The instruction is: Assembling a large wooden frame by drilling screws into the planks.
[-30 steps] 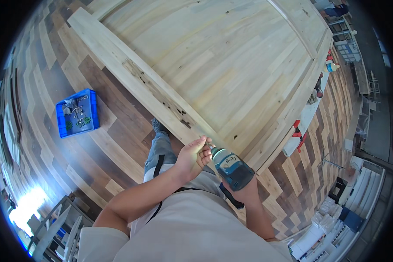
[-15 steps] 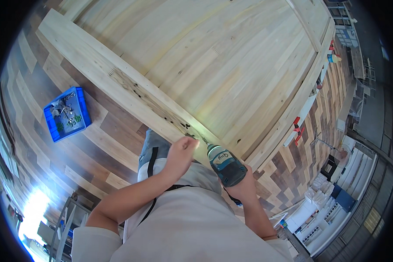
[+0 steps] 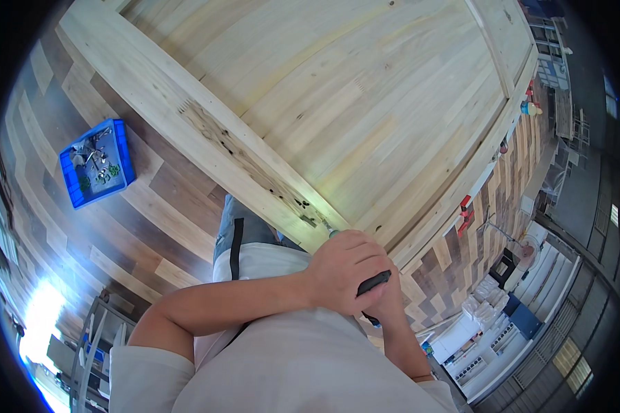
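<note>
A cordless drill [image 3: 373, 283] is mostly covered by both my hands; its black rear end shows, and its tip points at the wooden frame's near rail [image 3: 248, 168]. My left hand [image 3: 344, 267] is wrapped over the top of the drill's body. Below it, my right hand [image 3: 391, 303] grips the handle, its fingers largely hidden. A yellowish light from the drill falls on the wood around the bit [image 3: 325, 221]. Beside the bit, several small dark pieces [image 3: 303, 204] lie on the rail, too small to name surely. More dark bits trail along the rail to the left.
The large pale wood panel [image 3: 310, 89] rises beyond the rail. On the plank-patterned floor at left sits a blue tray [image 3: 125, 155] of metal parts and green pieces. Red clamps [image 3: 466, 206] stand along the right edge. White shelving [image 3: 530, 303] is at far right, a metal rack [image 3: 93, 344] lower left.
My left hand has moved right, from beside the bit onto the top of the drill, and closed over it. My right hand keeps its grip. The view has shifted slightly.
</note>
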`<state>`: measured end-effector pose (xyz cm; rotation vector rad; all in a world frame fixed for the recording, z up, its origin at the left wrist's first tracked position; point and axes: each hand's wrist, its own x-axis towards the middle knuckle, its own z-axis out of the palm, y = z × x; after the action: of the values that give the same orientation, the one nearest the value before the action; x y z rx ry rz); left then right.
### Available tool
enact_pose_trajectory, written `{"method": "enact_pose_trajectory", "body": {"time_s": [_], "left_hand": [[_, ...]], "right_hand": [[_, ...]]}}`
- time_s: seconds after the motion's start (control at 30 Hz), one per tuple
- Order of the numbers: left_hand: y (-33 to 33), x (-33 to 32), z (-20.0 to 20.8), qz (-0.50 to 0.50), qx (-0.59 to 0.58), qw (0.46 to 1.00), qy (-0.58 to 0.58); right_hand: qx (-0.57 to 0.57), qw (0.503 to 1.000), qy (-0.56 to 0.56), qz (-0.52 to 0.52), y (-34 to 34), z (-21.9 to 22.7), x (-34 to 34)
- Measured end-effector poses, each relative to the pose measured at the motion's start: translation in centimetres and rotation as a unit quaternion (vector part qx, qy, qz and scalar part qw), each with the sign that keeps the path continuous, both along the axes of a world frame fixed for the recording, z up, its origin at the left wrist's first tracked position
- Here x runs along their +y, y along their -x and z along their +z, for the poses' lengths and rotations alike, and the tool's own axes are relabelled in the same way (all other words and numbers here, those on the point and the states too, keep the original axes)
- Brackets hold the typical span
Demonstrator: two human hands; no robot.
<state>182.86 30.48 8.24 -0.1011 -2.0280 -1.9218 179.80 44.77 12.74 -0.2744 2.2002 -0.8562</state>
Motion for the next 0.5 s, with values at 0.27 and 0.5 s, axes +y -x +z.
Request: {"method": "enact_pose_trajectory", "body": {"time_s": [0.27,0.5], "left_hand": [[-0.3,-0.5,0.0,0.012,0.012,0.999,-0.031],[0.4,-1.5,-0.1,0.02,0.011,0.999,-0.034]], "right_hand": [[-0.016,1.0,0.013,-0.014,-0.3,0.3,-0.7],[-0.01,0.999,0.006,-0.03,0.3,0.4,-2.4]]}}
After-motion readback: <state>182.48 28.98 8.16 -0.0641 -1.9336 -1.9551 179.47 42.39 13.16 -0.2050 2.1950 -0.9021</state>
